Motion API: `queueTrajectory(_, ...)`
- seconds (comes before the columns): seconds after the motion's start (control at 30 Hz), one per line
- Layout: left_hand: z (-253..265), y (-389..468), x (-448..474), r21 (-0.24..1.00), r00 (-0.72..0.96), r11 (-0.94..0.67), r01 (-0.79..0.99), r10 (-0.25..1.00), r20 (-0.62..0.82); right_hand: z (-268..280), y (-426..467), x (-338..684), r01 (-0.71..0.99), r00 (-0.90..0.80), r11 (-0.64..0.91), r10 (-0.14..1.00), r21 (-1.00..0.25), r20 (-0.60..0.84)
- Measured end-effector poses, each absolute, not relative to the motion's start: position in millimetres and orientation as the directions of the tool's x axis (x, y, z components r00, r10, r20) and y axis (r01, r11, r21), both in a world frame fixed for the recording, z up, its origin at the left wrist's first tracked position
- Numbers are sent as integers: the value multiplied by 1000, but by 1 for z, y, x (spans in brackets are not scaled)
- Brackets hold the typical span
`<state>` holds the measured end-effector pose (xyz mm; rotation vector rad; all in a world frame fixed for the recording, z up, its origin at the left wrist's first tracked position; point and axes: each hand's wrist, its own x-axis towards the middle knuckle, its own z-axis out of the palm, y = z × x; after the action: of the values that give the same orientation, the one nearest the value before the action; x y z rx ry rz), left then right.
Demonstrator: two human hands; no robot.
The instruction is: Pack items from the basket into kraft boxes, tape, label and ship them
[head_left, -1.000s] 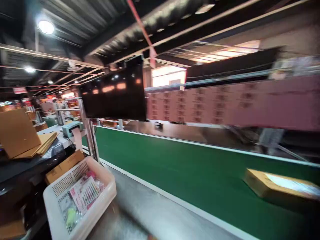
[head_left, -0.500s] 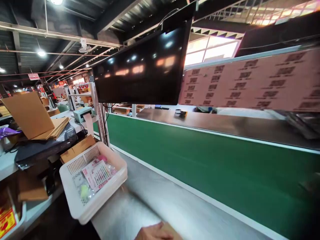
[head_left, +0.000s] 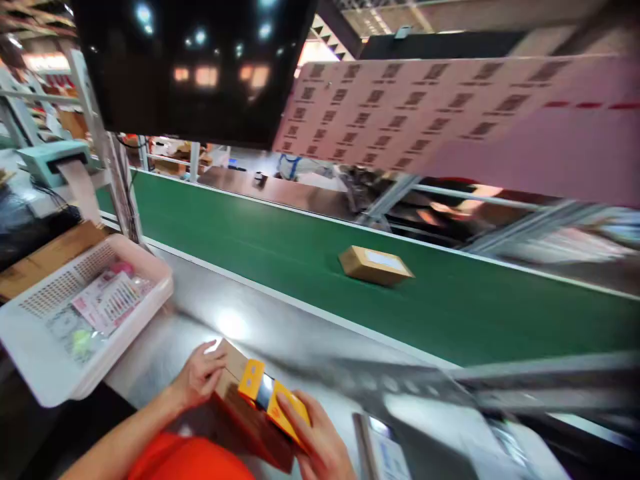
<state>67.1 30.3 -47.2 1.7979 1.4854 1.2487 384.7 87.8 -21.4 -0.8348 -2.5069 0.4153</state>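
Observation:
In the head view, my left hand rests at the far left end of a brown cardboard box, its fingers curled against the edge. The box stands on the metal table in front of my red clothing. My right hand grips a yellow handheld object with a dark band, held over the top of the box. This object looks like a tape dispenser or scanner, but blur hides its exact kind. The lower part of the box is partly out of view.
Behind the metal table runs a green conveyor belt, with a labelled carton on it. A white basket of small packets stands left. At right lies a grey flat object. Above hang a dark screen and a pink code sheet.
My view has swung right and down. Both hands, the box and the yellow object now show; before, only one hand showed at the bottom edge. A carton has come into view on the belt.

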Motion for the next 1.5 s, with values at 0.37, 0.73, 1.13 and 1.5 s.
queueTrajectory(0.37, -3, 39, 136, 595, 48, 461, -658, 815, -578, -8, 81, 391, 441, -717, 802, 584, -402, 379)
queueTrajectory(0.73, -18, 65, 81, 889, -345, 423, -174, 820, -457, 50, 92, 371, 608, -790, 680, 571, -409, -225)
queueTrajectory(1.13, -24, 65, 22, 930, -481, 368, 0, 815, -323, 61, 87, 363, 649, -761, 679, 567, -344, -315)
queueTrajectory(1.5, -43, 68, 2, 932, -512, 362, -11, 799, -316, 78, 91, 330, 637, -769, 710, 558, -301, -312)
